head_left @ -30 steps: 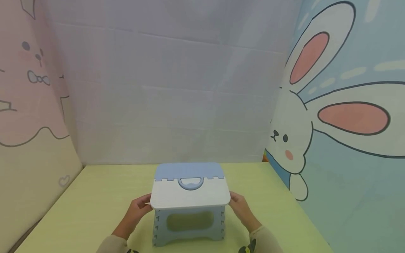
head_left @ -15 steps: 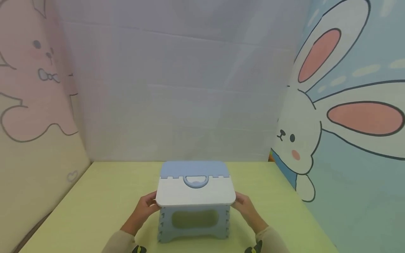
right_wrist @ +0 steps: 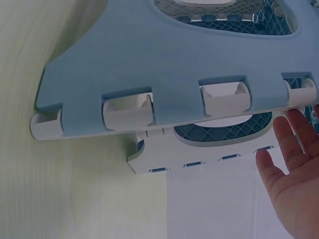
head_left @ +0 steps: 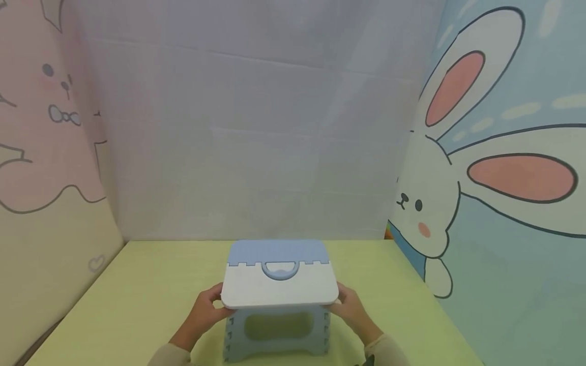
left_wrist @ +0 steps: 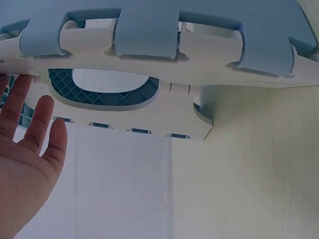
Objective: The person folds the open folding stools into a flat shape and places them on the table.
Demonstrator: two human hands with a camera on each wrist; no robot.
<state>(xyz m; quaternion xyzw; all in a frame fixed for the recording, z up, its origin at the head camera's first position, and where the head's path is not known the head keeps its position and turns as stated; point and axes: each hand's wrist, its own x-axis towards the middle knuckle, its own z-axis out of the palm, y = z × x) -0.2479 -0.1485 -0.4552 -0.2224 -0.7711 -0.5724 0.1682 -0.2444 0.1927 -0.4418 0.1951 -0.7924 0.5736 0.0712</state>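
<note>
Beige sleeves are showing at the bottom edge of the head view, and from them both hands are reaching up to the folding stool (head_left: 279,290) at the lower centre of the frame. The left hand (head_left: 206,311) is touching the left edge of the white seat half, and in the left wrist view its fingers (left_wrist: 35,124) are lying straight and slightly spread. The right hand (head_left: 350,309) is touching the right edge with straight fingers (right_wrist: 289,144). The stool is standing upright on the yellow-green table (head_left: 137,295), with its blue seat half and the handle (head_left: 279,269) farther back. Behind it a pale wall is rising, and a rabbit picture (head_left: 426,213) is filling the right of the frame
</note>
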